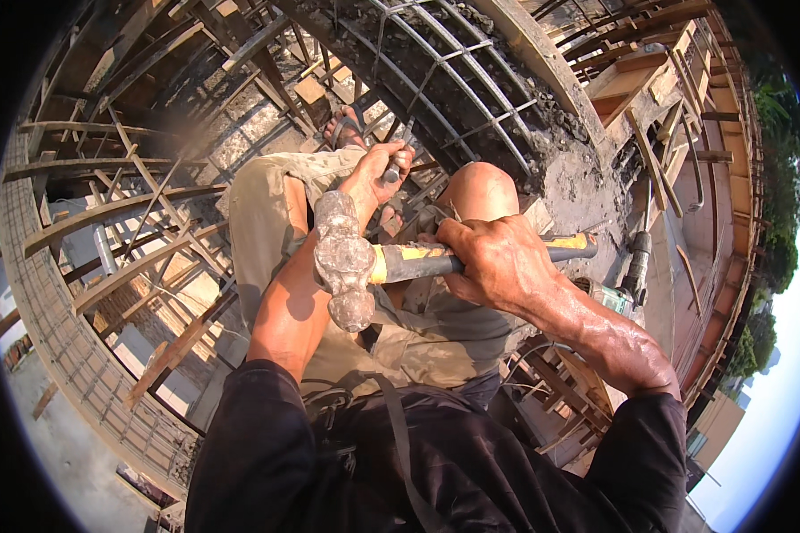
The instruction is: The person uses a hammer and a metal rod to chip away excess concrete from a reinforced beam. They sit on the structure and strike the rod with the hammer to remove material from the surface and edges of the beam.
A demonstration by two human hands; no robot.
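My right hand [500, 263] is closed round the black and yellow handle of a ball-peen hammer [345, 250]. The hammer's worn, pale-spattered metal head is held up in front of my left forearm. Farther forward, my left hand [375, 179] grips a steel chisel [390, 174]; its round end points back toward me, and its far end leans toward the concrete beam [498, 102] ahead. Across that beam runs a grid of steel bars [458, 58]. Where the chisel's tip touches, I cannot tell.
On the right, a power drill [636, 266] lies on the concrete, near a wooden box form [636, 84]. Timber battens [129, 191] and props cross an open drop at the left. Loose wood lies below my sandalled foot [345, 129]. A cable [542, 348] loops beside me.
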